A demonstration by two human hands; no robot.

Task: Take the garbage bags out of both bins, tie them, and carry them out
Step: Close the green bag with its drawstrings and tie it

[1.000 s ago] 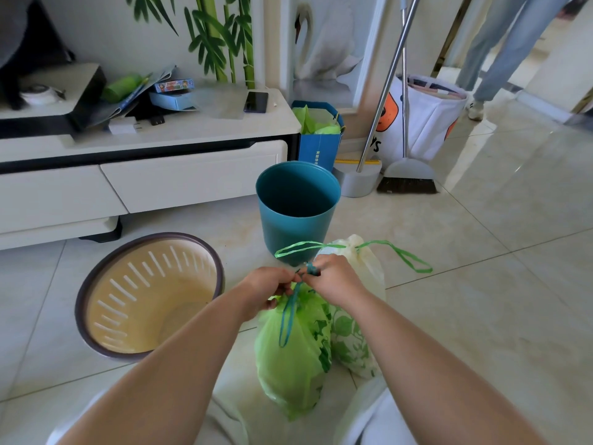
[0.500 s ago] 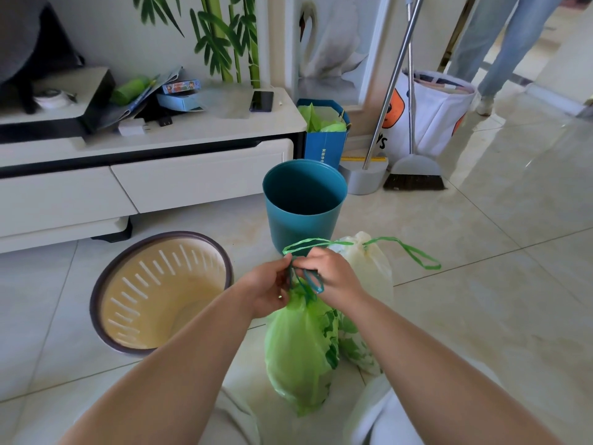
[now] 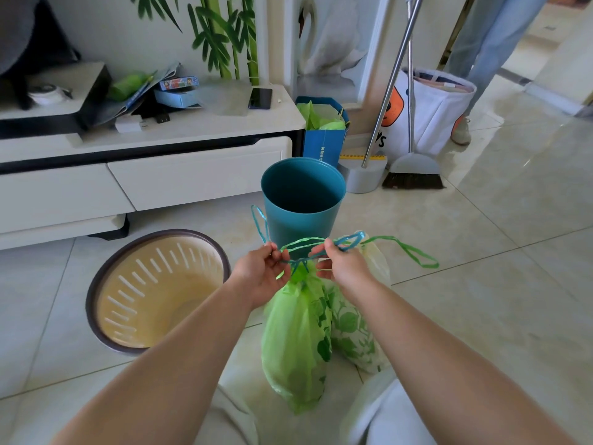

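Note:
A green garbage bag point(image 3: 295, 335) hangs by its teal drawstring point(image 3: 260, 223) in front of me. My left hand point(image 3: 260, 273) pinches one loop of that string and my right hand point(image 3: 340, 266) pinches the other, pulled apart over the gathered neck. Behind it a white leaf-printed garbage bag point(image 3: 356, 326) stands on the floor, its green drawstring point(image 3: 414, 253) trailing to the right. The teal bin point(image 3: 303, 200) and the cream slotted bin point(image 3: 154, 290) both stand without bags.
A white TV cabinet point(image 3: 144, 175) runs along the left. A blue paper bag point(image 3: 324, 136), a dustpan point(image 3: 364, 175), a broom point(image 3: 414, 171) and a white laundry bag point(image 3: 430, 114) line the wall. A person's legs point(image 3: 481, 56) stand at the back right. Tiled floor lies to the right.
My hands have moved apart, drawing the teal drawstring loops out to both sides above the green bag's neck; a second ago they were close together at the knot.

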